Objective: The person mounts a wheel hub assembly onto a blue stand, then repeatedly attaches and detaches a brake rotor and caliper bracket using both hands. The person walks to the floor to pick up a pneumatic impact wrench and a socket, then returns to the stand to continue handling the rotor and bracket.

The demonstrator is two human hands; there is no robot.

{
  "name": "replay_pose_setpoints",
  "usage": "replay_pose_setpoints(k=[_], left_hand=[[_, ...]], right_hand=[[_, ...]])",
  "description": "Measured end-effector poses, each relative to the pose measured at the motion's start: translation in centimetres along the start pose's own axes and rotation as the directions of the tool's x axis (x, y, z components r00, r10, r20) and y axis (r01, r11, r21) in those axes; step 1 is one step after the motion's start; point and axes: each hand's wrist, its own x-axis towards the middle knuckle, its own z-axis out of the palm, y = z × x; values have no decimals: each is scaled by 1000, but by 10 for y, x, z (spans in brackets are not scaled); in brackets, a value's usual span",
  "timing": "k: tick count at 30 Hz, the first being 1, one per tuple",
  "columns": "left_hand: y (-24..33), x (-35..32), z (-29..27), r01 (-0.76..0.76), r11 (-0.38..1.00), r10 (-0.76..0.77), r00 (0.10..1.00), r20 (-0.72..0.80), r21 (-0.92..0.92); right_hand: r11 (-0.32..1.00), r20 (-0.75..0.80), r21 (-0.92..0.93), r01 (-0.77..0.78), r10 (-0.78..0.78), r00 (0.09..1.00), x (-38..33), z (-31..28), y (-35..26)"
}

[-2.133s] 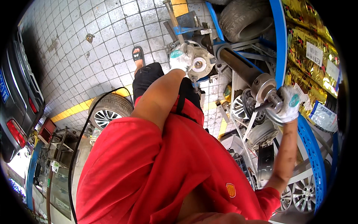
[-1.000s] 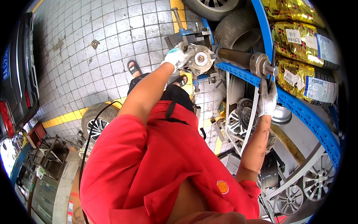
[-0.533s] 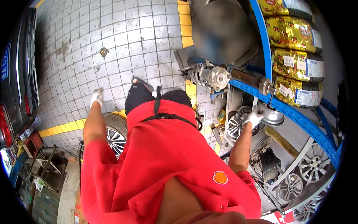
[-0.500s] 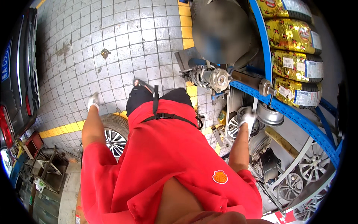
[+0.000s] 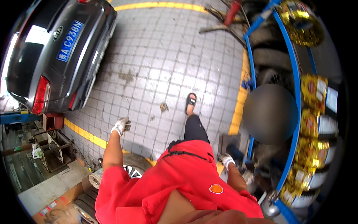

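Note:
My left hand (image 5: 122, 126), in a white work glove, hangs over the tiled floor (image 5: 160, 67) to the left of my body. Its fingers are loosely bent and apart, with nothing held. On my other side, my right hand (image 5: 226, 160), also in a white glove, hangs low beside my hip, near the blue rack (image 5: 294, 156). It looks open and empty, though its fingers are small and a little blurred. Below my left forearm lies a wheel with a tire (image 5: 138, 161), partly hidden by my red shirt.
A dark grey car (image 5: 71, 44) stands at the left. Gold-wrapped tires (image 5: 312, 151) fill the right rack; a blurred round patch hides part of it. A red stand with metal legs (image 5: 232, 15) is at the far right. A metal frame (image 5: 56, 149) sits at lower left.
I have stepped forward and my view has turned. The car shows more fully, the shock absorber on the right has left view, and both hands have swung, the right one inward toward my hip.

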Motion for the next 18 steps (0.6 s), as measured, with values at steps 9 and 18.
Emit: replay_pose_setpoints(k=[9, 18], left_hand=[[125, 25, -118, -49, 947, -103, 889, -447, -317], [125, 136, -77, 350, 508, -686, 717, -124, -787]], right_hand=[[565, 76, -733, 380, -487, 870, 113, -43, -626], [390, 226, -494, 777, -806, 548, 74, 61, -1172]])
